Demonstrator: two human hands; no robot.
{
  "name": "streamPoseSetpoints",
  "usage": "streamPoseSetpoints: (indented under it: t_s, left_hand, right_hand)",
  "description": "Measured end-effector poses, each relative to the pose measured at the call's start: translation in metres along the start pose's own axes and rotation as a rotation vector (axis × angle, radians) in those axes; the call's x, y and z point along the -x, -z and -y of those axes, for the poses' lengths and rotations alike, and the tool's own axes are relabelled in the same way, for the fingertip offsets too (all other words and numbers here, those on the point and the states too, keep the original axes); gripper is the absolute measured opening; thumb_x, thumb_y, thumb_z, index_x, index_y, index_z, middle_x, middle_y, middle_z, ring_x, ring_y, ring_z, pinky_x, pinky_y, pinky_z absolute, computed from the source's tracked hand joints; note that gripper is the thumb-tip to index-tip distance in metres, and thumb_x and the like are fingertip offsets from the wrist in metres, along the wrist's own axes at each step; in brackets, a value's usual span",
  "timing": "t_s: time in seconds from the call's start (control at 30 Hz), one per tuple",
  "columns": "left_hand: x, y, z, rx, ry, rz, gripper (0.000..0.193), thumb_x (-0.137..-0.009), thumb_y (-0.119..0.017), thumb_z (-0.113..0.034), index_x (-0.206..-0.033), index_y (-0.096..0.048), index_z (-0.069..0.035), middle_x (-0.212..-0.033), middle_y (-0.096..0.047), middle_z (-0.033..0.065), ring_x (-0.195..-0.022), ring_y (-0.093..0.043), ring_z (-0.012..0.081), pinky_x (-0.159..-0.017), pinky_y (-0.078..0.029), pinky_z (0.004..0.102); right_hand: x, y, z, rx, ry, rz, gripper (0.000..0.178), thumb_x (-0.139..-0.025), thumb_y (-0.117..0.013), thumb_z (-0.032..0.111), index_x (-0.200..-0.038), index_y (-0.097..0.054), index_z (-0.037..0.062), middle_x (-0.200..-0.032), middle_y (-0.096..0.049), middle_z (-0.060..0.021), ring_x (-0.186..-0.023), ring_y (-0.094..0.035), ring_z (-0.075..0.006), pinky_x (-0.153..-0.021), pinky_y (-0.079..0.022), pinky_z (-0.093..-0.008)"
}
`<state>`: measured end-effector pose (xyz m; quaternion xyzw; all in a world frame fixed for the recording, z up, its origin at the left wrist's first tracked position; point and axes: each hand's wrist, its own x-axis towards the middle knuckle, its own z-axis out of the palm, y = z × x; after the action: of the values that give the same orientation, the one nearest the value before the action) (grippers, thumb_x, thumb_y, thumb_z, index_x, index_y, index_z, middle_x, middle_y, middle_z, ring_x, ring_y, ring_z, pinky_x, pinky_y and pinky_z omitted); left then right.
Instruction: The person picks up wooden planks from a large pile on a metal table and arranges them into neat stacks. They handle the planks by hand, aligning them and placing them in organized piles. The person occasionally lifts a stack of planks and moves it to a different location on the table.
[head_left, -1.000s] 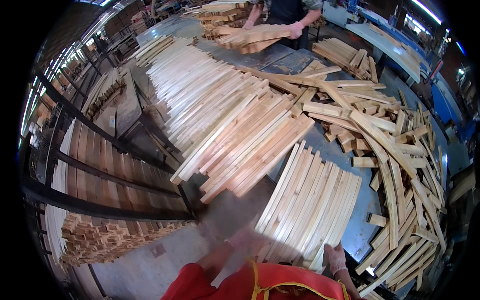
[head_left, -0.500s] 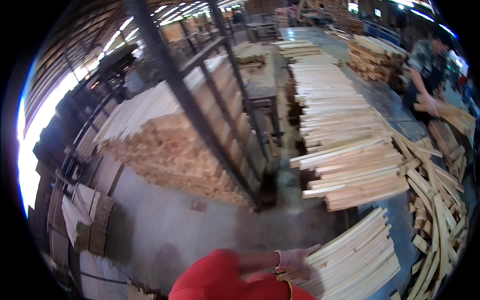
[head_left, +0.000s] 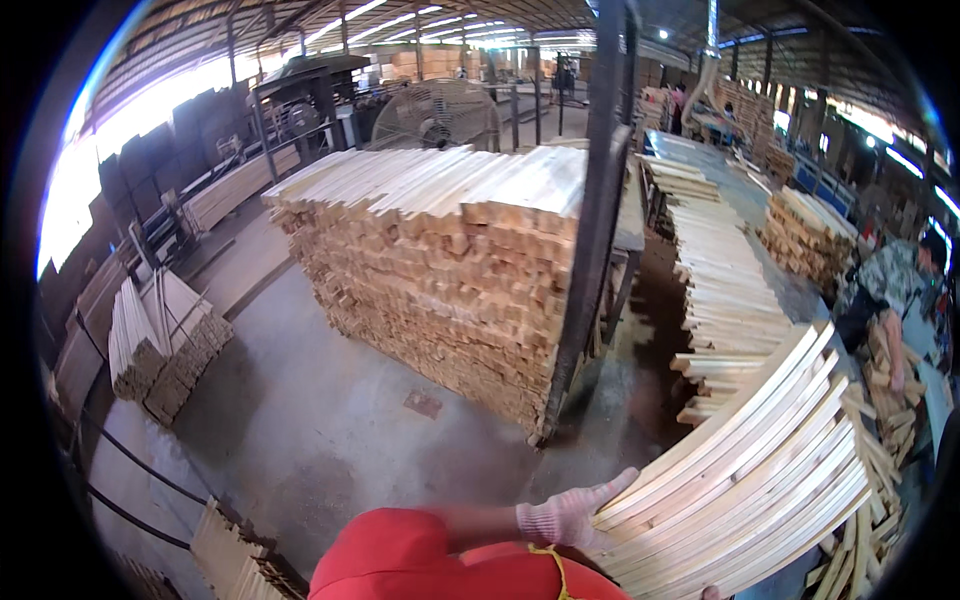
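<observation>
My left hand (head_left: 572,515), in a light knitted glove, is closed on the left end of a broad layer of pale wooden strips (head_left: 740,470). Its thumb lies along the outermost strip while the other fingers go out of sight at the strip ends. The layer slants up to the right, raised over the work surface, its strips side by side. Of my right hand (head_left: 710,593), only a fingertip shows at the lower edge, pressed against the near side of the same layer; the rest is hidden. A red sleeve (head_left: 390,550) covers my upper arm.
Beyond the layer, a long row of strips (head_left: 725,270) lies on a grey table (head_left: 735,185). A big wood stack (head_left: 450,280) and dark metal post (head_left: 595,230) stand left. Loose offcuts (head_left: 870,500) pile up at right, near a co-worker (head_left: 890,290).
The layer of strips has risen and now covers part of the row behind it, with my left hand still on it. My view has swung left, bringing the big stack further in.
</observation>
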<state>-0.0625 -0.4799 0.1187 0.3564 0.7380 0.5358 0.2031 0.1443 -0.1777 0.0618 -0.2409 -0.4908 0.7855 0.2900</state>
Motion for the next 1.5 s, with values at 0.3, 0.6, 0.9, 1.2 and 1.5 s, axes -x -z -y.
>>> streamPoseSetpoints:
  t_s: [0.3, 0.6, 0.9, 1.2, 1.5]
  left_hand:
    - [0.167, 0.244, 0.029, -0.241, -0.125, -0.558, 0.125, -0.07, -0.102, -0.02, -0.164, -0.021, 0.0, -0.137, -0.066, 0.0203, -0.124, -0.067, 0.029, -0.108, -0.052, 0.0375]
    - [0.235, 0.572, -0.004, 0.099, 0.076, -0.957, 0.084, -0.079, -0.08, -0.004, -0.153, -0.041, -0.004, -0.137, -0.064, 0.0147, -0.121, -0.066, 0.0254, -0.098, -0.059, 0.0387]
    - [0.11, 0.863, 0.017, 0.415, 0.035, -0.668, 0.07, -0.097, -0.071, -0.028, -0.154, -0.045, 0.003, -0.137, -0.067, 0.0215, -0.112, -0.074, 0.0327, -0.096, -0.063, 0.0483]
    - [-0.045, 0.891, 0.095, -0.509, 0.469, -0.398, 0.062, -0.101, -0.068, -0.042, -0.139, -0.062, 0.006, -0.133, -0.069, 0.0148, -0.115, -0.067, 0.0224, -0.1, -0.054, 0.0371]
    - [0.045, 0.66, -0.037, -0.684, -0.236, -0.31, 0.062, -0.097, -0.071, -0.017, -0.154, -0.05, -0.001, -0.151, -0.056, 0.0197, -0.139, -0.053, 0.0316, -0.116, -0.043, 0.0456]
  right_hand:
    - [-0.054, -0.267, -0.093, 0.074, 0.155, 0.459, 0.083, -0.079, -0.072, 0.006, -0.155, -0.04, 0.0003, -0.142, -0.059, -0.0148, -0.128, -0.061, -0.0308, -0.111, -0.051, -0.0466]
    - [-0.073, -0.68, -0.092, 0.831, 1.301, 1.029, 0.049, -0.08, -0.065, -0.009, -0.127, -0.066, 0.0038, -0.125, -0.072, -0.019, -0.122, -0.065, -0.0411, -0.112, -0.049, -0.0541]
    - [-0.139, -0.98, -0.026, 0.819, 0.336, 0.744, 0.061, -0.099, -0.066, 0.051, -0.137, -0.063, 0.0032, -0.138, -0.067, -0.0201, -0.124, -0.067, -0.0349, -0.113, -0.047, -0.0526]
    - [-0.163, -0.865, -0.038, 1.555, 0.993, 0.667, 0.067, -0.086, -0.067, 0.049, -0.13, -0.065, -0.0017, -0.133, -0.065, -0.0252, -0.127, -0.06, -0.0411, -0.111, -0.047, -0.0473]
    - [-0.019, -0.533, -0.112, 0.887, 0.465, 0.886, 0.061, -0.094, -0.067, 0.039, -0.146, -0.059, 0.0082, -0.122, -0.07, -0.0235, -0.115, -0.067, -0.0407, -0.1, -0.053, -0.0492]
